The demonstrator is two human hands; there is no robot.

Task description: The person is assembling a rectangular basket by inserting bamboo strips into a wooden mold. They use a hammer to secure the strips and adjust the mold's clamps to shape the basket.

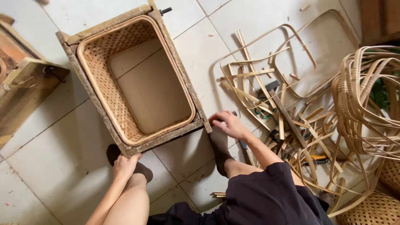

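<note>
The woven bamboo basket [137,79] sits in its wooden frame [183,83] on the floor [62,141]. The left hand [125,165] clasps the frame's near-left corner, and the right hand [227,123] rests curled at its near-right corner. Even pressure from both hands, feet braced, should keep the frame square.

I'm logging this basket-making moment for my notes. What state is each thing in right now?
Woven basket: open-topped, empty, seated inside the frame.
Wooden frame: closed around the basket, standing on the tiled floor.
Left hand: gripping the frame's near corner.
Right hand: resting at the frame's right corner.
Bamboo strips: loose, scattered.
Bent hoops: piled together.
</note>
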